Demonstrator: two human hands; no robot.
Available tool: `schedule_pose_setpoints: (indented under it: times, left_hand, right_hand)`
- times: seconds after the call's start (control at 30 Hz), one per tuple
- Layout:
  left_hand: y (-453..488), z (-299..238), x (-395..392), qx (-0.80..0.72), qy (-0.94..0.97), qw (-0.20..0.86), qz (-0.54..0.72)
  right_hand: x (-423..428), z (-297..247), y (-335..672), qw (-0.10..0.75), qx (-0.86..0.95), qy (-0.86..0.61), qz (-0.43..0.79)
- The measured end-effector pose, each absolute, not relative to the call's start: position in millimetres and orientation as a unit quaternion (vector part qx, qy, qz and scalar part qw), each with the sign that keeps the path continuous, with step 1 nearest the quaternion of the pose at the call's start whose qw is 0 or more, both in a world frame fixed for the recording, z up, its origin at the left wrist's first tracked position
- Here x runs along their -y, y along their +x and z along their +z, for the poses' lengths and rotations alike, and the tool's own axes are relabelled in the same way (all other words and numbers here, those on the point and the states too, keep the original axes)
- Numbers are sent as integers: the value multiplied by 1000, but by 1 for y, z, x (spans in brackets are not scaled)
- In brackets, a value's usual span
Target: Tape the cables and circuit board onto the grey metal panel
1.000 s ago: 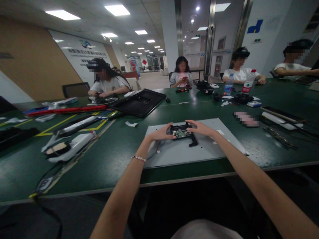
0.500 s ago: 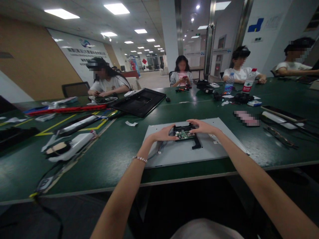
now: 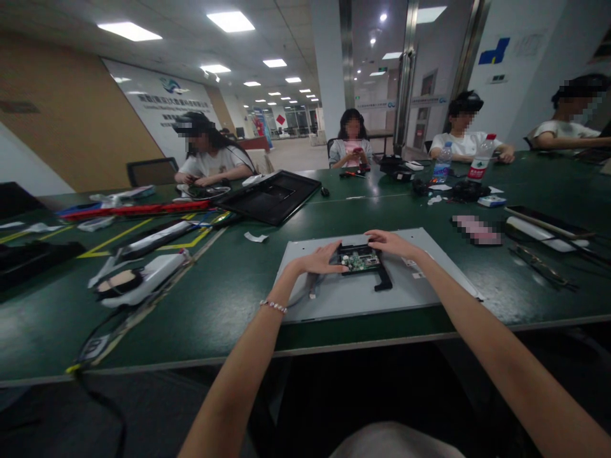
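Left hand [image 3: 319,259] is lying at the left end of a black bracket [image 3: 384,278], just right of the middle of the frame, thumb and fingers standing well apart along its near and far sides; whether they are gripping or merely touching, I cannot tell. Right hand [image 3: 392,242] is resting with bent fingers at the bracket's upper right corner, and whether it is clamping there is equally unclear. Inside the bracket a green circuit board [image 3: 359,261] is facing up, and the whole piece is lying on a pale grey panel [image 3: 415,296] on the green counter [image 3: 214,312].

For good handling, both hands should be bearing on the bracket's rim rather than on the board's small parts; the left thumb is lying close to these, so keeping it out at the edge would probably be safer. Even pressure from both ends should be holding the piece level and square. A thin cable [image 3: 301,296] is trailing across the panel below the left hand and is calling for care, since it could be snagging or getting pinched. Toward the upper middle, a black cover [image 3: 279,198] is lying well apart.
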State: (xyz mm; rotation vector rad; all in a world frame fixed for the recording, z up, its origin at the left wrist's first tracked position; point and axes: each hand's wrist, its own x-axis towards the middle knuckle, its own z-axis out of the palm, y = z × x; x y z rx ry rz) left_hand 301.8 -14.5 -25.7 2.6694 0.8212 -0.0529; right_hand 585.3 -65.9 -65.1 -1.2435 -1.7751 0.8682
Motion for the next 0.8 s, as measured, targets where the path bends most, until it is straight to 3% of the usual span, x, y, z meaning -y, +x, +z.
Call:
schedule_pose_setpoints:
  times: [0.17, 0.43, 0.8]
  left_hand:
    - [291, -14, 2, -322, 937, 130, -22]
    - [200, 8, -68, -606, 786, -113, 48]
    - [177, -15, -106, -688, 716, -101, 60]
  right_hand:
    - [69, -62, 585, 396, 694, -505, 325]
    - [80, -51, 581, 398, 697, -525, 284]
    - [68, -62, 581, 407, 710, -512, 259]
